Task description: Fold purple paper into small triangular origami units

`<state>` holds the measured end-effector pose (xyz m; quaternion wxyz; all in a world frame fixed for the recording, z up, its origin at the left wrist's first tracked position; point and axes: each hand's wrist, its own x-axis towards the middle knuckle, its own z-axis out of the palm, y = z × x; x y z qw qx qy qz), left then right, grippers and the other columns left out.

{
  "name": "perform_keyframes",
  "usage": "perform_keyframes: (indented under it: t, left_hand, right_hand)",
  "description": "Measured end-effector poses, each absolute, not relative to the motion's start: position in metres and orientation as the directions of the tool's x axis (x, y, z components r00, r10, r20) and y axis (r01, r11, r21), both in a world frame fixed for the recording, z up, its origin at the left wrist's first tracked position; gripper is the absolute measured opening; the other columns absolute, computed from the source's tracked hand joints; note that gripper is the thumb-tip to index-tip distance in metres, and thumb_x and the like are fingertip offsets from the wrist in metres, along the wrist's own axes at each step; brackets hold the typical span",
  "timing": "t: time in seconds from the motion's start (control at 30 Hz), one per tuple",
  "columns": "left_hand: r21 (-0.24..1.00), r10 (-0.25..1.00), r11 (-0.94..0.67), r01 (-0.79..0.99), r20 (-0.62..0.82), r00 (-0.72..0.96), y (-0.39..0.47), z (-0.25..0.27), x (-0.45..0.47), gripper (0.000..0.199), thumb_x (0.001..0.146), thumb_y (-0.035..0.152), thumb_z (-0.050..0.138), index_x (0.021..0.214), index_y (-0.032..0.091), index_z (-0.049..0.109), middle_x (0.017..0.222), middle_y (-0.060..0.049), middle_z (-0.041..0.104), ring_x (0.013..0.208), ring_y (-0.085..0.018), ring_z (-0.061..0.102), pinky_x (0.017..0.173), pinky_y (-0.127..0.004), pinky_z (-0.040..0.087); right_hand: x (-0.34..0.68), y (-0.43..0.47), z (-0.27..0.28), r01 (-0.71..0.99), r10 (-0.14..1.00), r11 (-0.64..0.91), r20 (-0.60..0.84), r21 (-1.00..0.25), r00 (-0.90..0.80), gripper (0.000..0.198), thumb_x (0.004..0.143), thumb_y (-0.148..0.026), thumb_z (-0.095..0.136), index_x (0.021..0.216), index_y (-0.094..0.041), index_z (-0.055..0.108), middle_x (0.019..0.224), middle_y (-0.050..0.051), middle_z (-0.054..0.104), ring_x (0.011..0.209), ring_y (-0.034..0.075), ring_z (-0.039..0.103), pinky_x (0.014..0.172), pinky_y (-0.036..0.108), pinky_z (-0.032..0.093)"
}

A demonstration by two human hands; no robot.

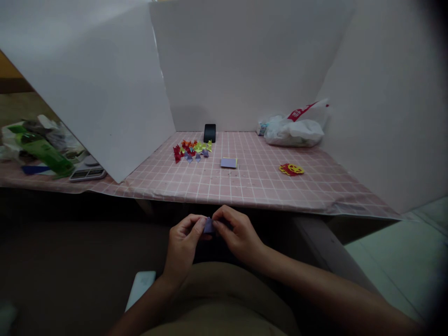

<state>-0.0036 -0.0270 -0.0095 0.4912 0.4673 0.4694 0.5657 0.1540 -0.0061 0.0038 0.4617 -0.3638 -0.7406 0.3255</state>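
**Both hands pinch a small purple paper piece below the worktop edge**

The left hand (184, 238) and right hand (236, 233) meet fingertip to fingertip, pinching a purple paper piece (209, 226) between them; fingers cover most of it, so its shape is unclear. Beyond them, on the pink checked worktop (245, 182), lie a purple paper pad (228, 162) and a cluster of small folded paper shapes (192, 150). Farther back stands a dark phone (209, 133).
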Motion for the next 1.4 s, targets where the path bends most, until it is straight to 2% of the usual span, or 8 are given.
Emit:
perform_keyframes:
  t: [1.23,1.4]
  left_hand:
    - [0.992,1.000,-0.011,-0.128,0.007,-0.028,-0.0254,-0.0081,-0.0066,0.022,0.085,0.037,0.068,0.081,0.016,0.071,0.077,-0.001,0.065,0.073,-0.014,0.060,0.063,-0.023,0.057]
    - [0.997,0.998,-0.015,-0.071,0.011,-0.056,-0.0270,-0.0014,-0.0032,0.023,0.083,0.038,0.067,0.079,0.015,0.070,0.076,-0.001,0.065,0.071,-0.014,0.060,0.063,-0.024,0.056]
  right_hand:
    - [0.1555,-0.0026,-0.0007,0.226,0.794,0.585,0.492,-0.779,-0.358,0.014,0.090,-0.007,0.052,0.082,-0.018,0.056,0.078,0.001,0.056,0.071,0.014,0.053,0.065,0.027,0.041]
    - [0.1542,-0.0042,-0.0029,0.185,0.804,0.568,0.492,-0.802,-0.335,0.016,0.089,-0.005,0.052,0.095,-0.019,0.057,0.085,0.002,0.060,0.077,0.014,0.056,0.070,0.027,0.045]
